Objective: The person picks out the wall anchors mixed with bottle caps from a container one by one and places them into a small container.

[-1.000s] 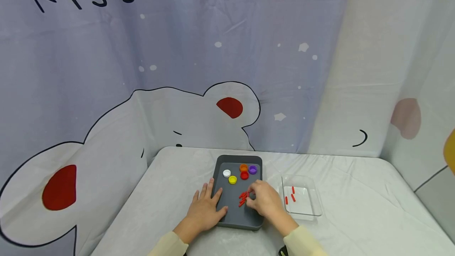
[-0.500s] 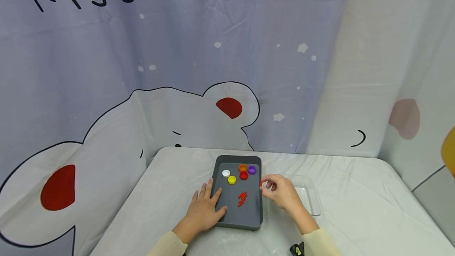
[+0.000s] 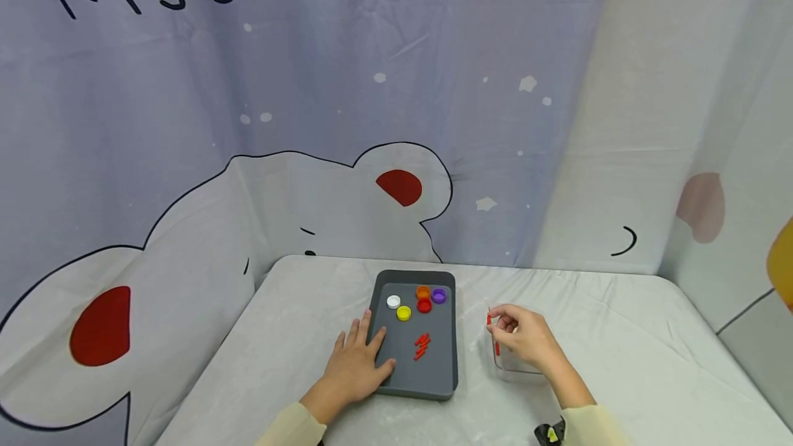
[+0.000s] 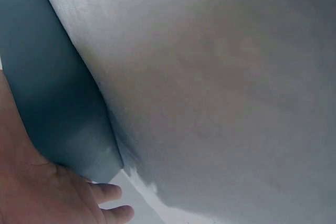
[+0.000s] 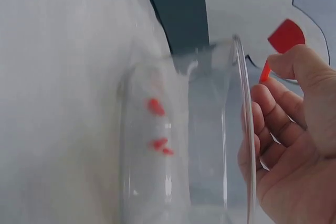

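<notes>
My right hand [image 3: 526, 337] pinches a small red stick [image 5: 265, 71] between thumb and forefinger, over the clear plastic box [image 3: 517, 372] at the right. Inside that box several red pieces [image 5: 156, 107] show through the wall in the right wrist view. My left hand [image 3: 353, 367] lies with spread, straight fingers along the left edge of the grey tray [image 3: 427, 384]. A small pile of red sticks [image 3: 422, 347] rests in the middle of the tray.
Toward the back of the tray are small round cups: a white cup [image 3: 393, 302], a yellow cup [image 3: 404, 313], an orange cup [image 3: 423, 292], a red cup [image 3: 424, 305] and a purple cup [image 3: 438, 296]. A white cloth [image 3: 619, 336] covers the table, and a printed curtain hangs behind.
My right hand has taken a red stick from the pile and carried it rightward, past the tray's edge to the clear box. The left hand has stayed in place.
</notes>
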A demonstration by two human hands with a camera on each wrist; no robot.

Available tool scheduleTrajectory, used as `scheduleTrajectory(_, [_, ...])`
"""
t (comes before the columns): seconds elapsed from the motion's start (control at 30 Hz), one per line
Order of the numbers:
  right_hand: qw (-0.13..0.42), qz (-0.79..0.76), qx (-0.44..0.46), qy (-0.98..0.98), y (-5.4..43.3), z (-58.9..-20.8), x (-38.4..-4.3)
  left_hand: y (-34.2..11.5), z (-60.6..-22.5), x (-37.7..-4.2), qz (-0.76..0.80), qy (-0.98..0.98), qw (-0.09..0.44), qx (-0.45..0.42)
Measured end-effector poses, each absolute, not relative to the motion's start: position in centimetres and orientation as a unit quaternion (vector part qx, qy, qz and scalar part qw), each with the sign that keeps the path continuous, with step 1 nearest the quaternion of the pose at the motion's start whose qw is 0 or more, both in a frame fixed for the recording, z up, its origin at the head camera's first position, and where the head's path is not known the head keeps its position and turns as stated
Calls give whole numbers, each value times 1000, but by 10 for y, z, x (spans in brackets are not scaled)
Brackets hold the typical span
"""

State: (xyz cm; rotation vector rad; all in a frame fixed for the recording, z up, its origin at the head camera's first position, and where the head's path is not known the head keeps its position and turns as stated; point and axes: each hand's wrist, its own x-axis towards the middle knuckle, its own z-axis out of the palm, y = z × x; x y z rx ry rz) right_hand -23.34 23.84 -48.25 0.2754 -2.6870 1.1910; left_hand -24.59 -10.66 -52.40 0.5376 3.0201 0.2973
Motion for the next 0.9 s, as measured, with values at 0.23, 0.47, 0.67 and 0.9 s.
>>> scheduleTrajectory(0.23, [90,393,83,-911,261,-483,-229,-106,-524,-246,96,980,30,173])
scheduleTrajectory(0.47, [96,393,77,-911,277,-484,-225,-106,-522,-244,97,980,31,172])
scheduleTrajectory(0.67, [101,385,86,-913,286,-486,-224,-107,-521,-243,99,979,29,174])
scheduleTrajectory(0.9, [109,382,87,-914,293,-484,-222,-106,-521,-242,102,979,26,175])
